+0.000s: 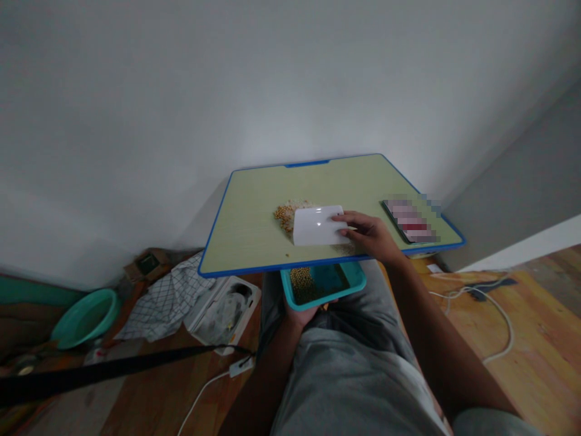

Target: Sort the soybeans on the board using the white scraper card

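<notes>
My right hand [367,233] has its thumb and fingers closed on the right end of a glossy white rectangular plastic piece [316,225], just above the green tabletop [254,194]. Beside the left end of this piece lies a small pile of golden, soybean-like beans [285,215], with paler grains mixed in. Below the table's front edge, my left hand [305,315] grips a teal plastic tray [323,301] from beneath, its fingers mostly hidden. More golden beans [303,284] lie in the left part of the tray.
A phone [411,221], partly pixelated, lies at the table's right side. On the floor to the left are a teal basin [88,318], a checked cloth [167,297] and a white box [224,312]. A white cable [506,321] curls on the right.
</notes>
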{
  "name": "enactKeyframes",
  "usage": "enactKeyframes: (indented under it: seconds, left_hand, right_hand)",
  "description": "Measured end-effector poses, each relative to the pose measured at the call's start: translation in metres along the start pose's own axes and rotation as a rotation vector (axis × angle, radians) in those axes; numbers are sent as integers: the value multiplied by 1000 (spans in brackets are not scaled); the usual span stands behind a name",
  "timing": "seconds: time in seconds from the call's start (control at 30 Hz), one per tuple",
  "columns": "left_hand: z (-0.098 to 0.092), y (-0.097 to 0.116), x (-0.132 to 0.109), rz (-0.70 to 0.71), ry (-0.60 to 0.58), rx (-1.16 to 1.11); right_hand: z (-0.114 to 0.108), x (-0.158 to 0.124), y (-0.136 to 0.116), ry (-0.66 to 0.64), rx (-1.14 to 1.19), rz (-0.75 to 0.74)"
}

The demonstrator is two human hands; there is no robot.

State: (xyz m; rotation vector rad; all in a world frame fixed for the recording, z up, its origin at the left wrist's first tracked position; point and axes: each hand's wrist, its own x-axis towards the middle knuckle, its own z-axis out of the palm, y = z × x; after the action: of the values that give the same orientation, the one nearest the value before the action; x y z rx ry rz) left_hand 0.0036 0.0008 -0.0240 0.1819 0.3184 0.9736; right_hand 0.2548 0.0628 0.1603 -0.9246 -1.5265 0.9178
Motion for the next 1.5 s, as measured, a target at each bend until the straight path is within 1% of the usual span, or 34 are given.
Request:
enactKeyframes:
  seconds: [0.17, 0.4, 0.5, 0.63, 0.83, 1.03, 1.17, 1.3, 1.5]
  left_hand:
    - [5, 0, 0, 13, 47, 10]
    - [6, -1, 0, 28, -4, 3]
    - [4, -1, 0, 11, -6, 4]
    - [0, 0, 0, -3, -6, 0]
    - [-5, 0, 1, -10, -10, -2]
    - [-4, -1, -1, 0, -17, 2]
    - [-5, -1, -1, -3, -33, 5]
    - [-8, -2, 1, 3, -45, 2]
    - [-8, -4, 2, 5, -34, -14]
  right_hand:
    - [1, -2, -5, -80, -5, -20]
    - [-1, -5, -6, -121, -48, 3]
    - [-1, -4, -5, -84, -30, 13]
    - [1, -3, -2, 21, -6, 30]
    - [3, -3, -1, 62, -13, 44]
    - [0, -1, 1, 199, -45, 38]
    - [0, -1, 3, 171, -31, 47]
    - [1, -2, -1, 143, -11, 61]
    - [2, -3, -3, 98, -22, 51]
